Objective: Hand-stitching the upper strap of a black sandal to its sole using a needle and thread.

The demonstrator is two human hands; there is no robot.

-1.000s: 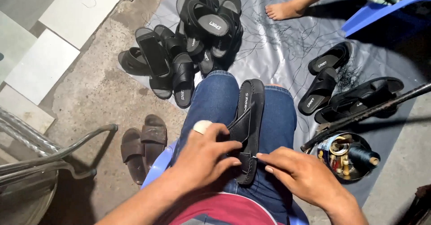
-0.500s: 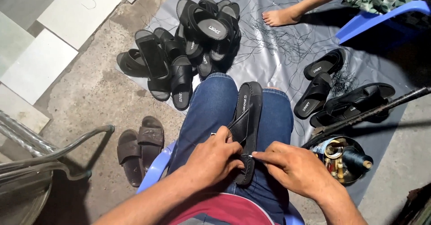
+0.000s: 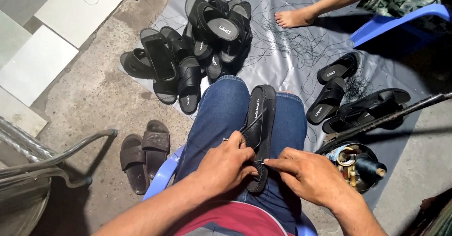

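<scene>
Head view: left hand [image 3: 226, 163], right hand [image 3: 308, 174] fingers pinch sandal [image 3: 261, 132] edge on lap — sandal pile [image 3: 197, 61] ahead.

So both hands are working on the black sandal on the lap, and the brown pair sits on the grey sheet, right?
Not quite. In the head view the brown pair sits on bare concrete floor, off the grey sheet. Both hands, left and right, are on the black sandal on the lap.

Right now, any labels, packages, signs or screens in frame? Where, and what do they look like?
No packages, signs or screens.
Insole print on held sandal: across the lap, small pale lettering on black.
Same pale prints on sandal pile: top centre, on grey sheet.
Strap prints on loose sandals: right, pale on black.
</scene>
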